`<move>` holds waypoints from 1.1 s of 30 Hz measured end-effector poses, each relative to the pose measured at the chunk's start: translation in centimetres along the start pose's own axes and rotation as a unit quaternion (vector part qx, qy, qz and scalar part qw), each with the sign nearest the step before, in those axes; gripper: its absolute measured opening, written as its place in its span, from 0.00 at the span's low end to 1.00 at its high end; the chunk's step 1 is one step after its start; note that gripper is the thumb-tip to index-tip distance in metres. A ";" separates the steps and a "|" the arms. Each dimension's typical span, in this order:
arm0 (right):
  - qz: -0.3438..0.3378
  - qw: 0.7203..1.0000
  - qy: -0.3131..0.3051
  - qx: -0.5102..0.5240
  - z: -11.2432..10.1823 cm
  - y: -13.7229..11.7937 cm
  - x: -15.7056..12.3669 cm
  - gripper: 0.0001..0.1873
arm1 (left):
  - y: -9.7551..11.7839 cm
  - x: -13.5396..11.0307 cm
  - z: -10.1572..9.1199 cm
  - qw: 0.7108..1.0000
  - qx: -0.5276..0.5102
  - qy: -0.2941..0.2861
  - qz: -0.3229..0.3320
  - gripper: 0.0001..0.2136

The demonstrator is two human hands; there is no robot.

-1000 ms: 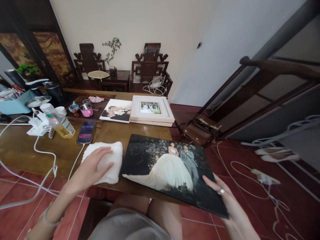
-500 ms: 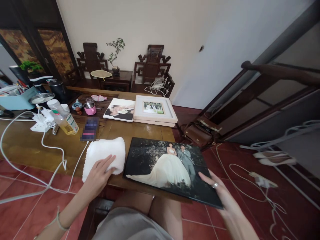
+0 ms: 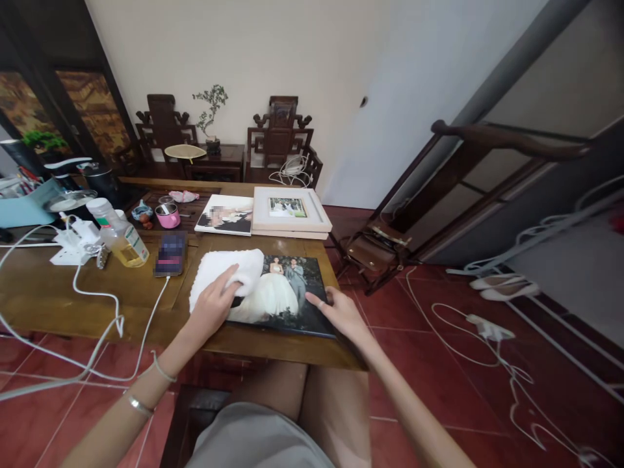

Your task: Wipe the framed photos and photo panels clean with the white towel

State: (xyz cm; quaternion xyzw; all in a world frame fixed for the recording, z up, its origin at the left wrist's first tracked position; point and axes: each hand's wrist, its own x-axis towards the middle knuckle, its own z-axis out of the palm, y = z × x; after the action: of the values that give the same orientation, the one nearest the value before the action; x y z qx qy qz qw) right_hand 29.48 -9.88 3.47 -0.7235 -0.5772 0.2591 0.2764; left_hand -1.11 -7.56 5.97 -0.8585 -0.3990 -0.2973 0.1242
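A dark wedding photo print (image 3: 292, 292) lies flat on the wooden table (image 3: 58, 292) near its front right corner. My left hand (image 3: 212, 305) grips a folded white cloth (image 3: 219, 270), which overlaps the print's left part. Resting on the print's right front corner is my right hand (image 3: 336, 312), its fingers spread flat on the surface with a ring on one finger.
Behind the print lie a white framed photo (image 3: 290, 211) and another print (image 3: 227, 214). A phone (image 3: 170, 253) on a white cable, an oil bottle (image 3: 119, 234), a power strip (image 3: 73, 244) and a pink cup (image 3: 168, 214) sit to the left. A brown bag (image 3: 373, 250) and cables lie on the red floor.
The print has moved from overhanging the table's edge to lying fully on the table. My left hand has slid the cloth onto the print's left side; my right hand now rests on top of the print.
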 end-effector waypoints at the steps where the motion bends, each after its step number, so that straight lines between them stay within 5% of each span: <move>1: -0.001 0.999 -0.005 -0.043 0.3 -0.2 0.0 0.21 | 0.1 -0.2 0.3 1.000 0.001 -0.027 0.004 0.12; 6: -0.038 0.988 -0.041 -0.144 0.5 -1.6 0.0 0.25 | 0.7 0.1 1.2 0.988 0.059 -0.143 -0.009 0.08; 10: -0.049 0.977 -0.049 -0.201 0.2 -2.7 0.0 0.26 | 0.8 0.8 1.9 0.980 0.096 -0.172 -0.023 0.09; 16: -0.052 0.967 0.016 -0.250 0.7 -3.2 -0.3 0.28 | 1.3 -0.1 2.8 0.984 0.093 -0.147 -0.047 0.10; 22: -0.181 0.968 0.155 -0.082 2.9 -1.9 1.8 0.30 | 1.3 -0.5 2.3 0.988 0.062 -0.131 -0.046 0.11; 27: -0.247 0.962 0.120 0.004 4.8 -0.6 3.5 0.24 | -1.0 2.0 1.2 0.998 0.019 -0.039 -0.038 0.11; 33: -0.291 0.949 0.108 0.050 4.5 -0.6 3.1 0.19 | -3.3 3.4 3.0 0.999 -0.010 -0.031 0.009 0.10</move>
State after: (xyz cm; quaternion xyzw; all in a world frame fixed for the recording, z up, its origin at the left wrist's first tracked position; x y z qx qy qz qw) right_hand 26.51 -6.31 0.51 -0.5331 -0.7156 0.1164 0.4361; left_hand -0.69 -1.96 5.62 -0.8721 -0.3918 -0.2734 0.1061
